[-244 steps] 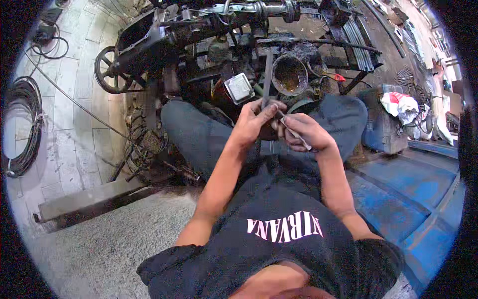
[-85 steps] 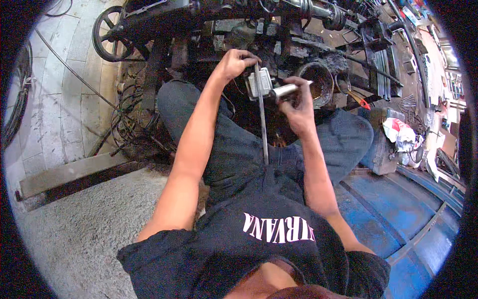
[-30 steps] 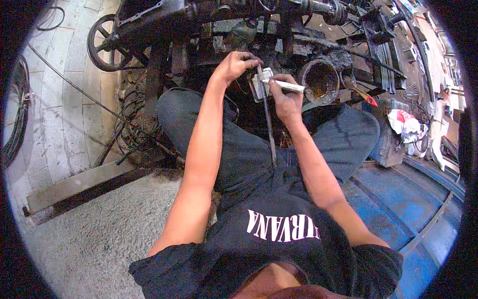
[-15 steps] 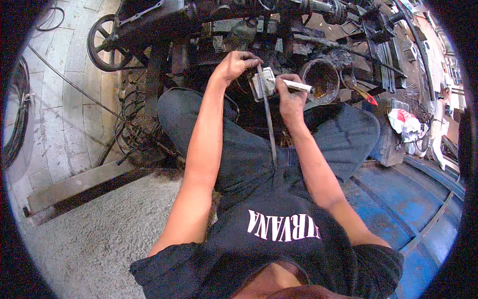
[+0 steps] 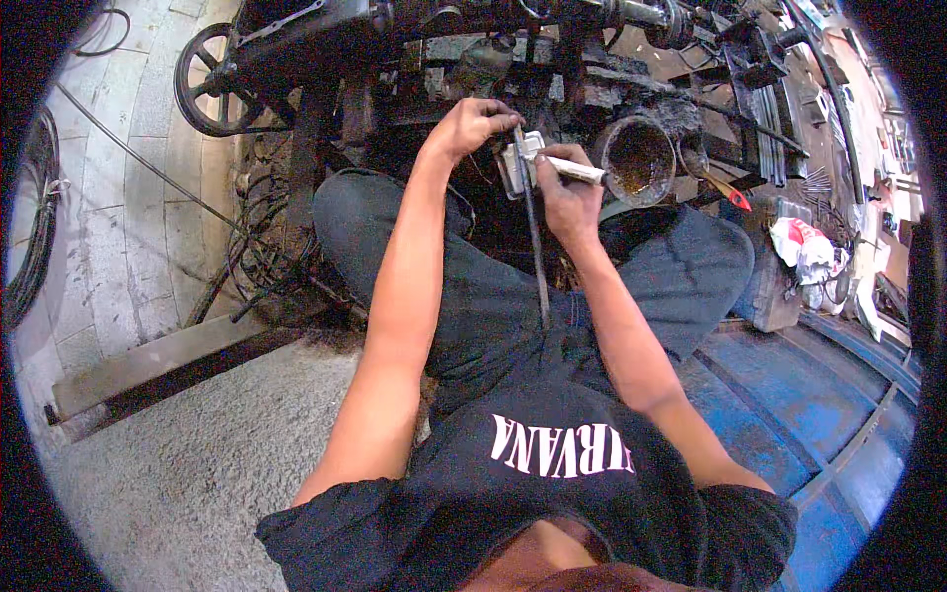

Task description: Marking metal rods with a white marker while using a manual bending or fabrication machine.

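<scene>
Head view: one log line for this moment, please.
left hand: pinches bar, far end; right hand: holds marker near bar; bucket: right of marker

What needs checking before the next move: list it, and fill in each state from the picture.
1. Left hand has the metal bar: ok, its fingers pinch the bar's far end.
2. Right hand has the pale marker-like tube: ok, gripped beside the bar.
3. Tube's tip touches the bar: cannot tell, the fingers cover it.
4. Bar's near end steadied: cannot tell; it reaches the trousers at the waist, but contact is unclear.
5. Tube's outer end clear of the round container: cannot tell, depth is unclear.
6. Gloves on: not ok, both hands bare.
</scene>
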A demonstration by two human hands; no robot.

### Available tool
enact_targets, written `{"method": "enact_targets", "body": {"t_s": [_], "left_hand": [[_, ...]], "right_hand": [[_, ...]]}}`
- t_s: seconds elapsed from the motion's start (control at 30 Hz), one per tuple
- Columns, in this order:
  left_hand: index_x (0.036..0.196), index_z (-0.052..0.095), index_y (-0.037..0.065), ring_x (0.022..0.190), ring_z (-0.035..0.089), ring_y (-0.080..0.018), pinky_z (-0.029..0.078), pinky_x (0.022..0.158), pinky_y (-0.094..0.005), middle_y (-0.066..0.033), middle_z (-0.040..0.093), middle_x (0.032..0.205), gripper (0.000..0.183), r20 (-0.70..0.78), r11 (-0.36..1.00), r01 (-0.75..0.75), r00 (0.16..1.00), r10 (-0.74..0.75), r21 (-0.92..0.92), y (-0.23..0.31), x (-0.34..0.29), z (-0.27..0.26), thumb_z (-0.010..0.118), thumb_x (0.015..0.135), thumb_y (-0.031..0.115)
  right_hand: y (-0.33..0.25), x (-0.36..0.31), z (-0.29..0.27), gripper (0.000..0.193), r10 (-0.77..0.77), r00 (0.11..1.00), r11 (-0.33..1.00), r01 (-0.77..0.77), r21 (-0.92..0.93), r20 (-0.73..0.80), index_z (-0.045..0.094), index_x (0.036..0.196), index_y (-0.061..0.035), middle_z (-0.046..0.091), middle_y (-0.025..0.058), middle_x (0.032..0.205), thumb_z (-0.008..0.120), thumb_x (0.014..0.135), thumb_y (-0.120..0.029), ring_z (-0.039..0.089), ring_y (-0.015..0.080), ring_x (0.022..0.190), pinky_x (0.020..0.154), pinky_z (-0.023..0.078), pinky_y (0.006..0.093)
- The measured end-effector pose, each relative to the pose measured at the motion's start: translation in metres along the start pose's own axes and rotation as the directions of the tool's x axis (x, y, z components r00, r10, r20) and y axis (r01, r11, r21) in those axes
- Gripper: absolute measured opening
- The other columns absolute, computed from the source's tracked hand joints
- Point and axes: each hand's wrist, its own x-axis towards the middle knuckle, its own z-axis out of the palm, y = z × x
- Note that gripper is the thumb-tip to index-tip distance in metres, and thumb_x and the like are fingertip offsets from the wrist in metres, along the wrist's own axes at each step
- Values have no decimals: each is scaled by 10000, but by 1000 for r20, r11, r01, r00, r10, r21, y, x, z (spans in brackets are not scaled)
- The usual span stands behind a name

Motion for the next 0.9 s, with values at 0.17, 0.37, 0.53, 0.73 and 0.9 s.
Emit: {"method": "enact_targets", "body": {"t_s": [0.17,0.37,0.53,0.73,0.9], "left_hand": [[1025,712,37,956,620,-176,452,891,-318,-92,703,997,366,16,1000,12,1000,-12,-17,4,-2,0,656,837,346],[1022,714,37,971,615,-179,438,914,-318,-86,703,1001,347,31,1000,-13,999,13,-20,1,-1,1,650,843,327],[1023,713,29,967,613,-170,443,900,-306,-85,703,990,341,21,998,38,999,-37,-52,-2,0,2,651,845,313],[970,734,40,843,624,-154,479,820,-308,-105,716,920,285,-17,998,-31,999,30,-55,3,-2,2,695,816,276],[966,725,14,824,618,-146,485,800,-310,-103,713,893,293,-51,1000,-31,998,31,-5,5,-2,4,692,821,266]], "right_hand": [[2,1,1,83,4,999,1000,-6,-24,-51,615,886,-28,654,45,812,653,845,-89,588,96,763,696,486,279],[-3,0,5,86,-66,998,997,65,-46,-20,615,885,-27,653,49,789,656,846,-91,583,98,710,665,485,279],[-7,1,-1,92,-29,998,998,26,-60,-50,614,884,-20,659,61,796,659,841,-87,594,113,725,681,487,282],[-8,-2,4,80,-24,1000,1000,24,-21,-6,618,880,-22,660,49,820,659,838,-78,590,104,764,706,481,269],[-4,0,3,88,-42,999,997,42,-68,-3,611,905,-21,605,7,800,640,864,-93,533,68,754,685,440,235]]}}
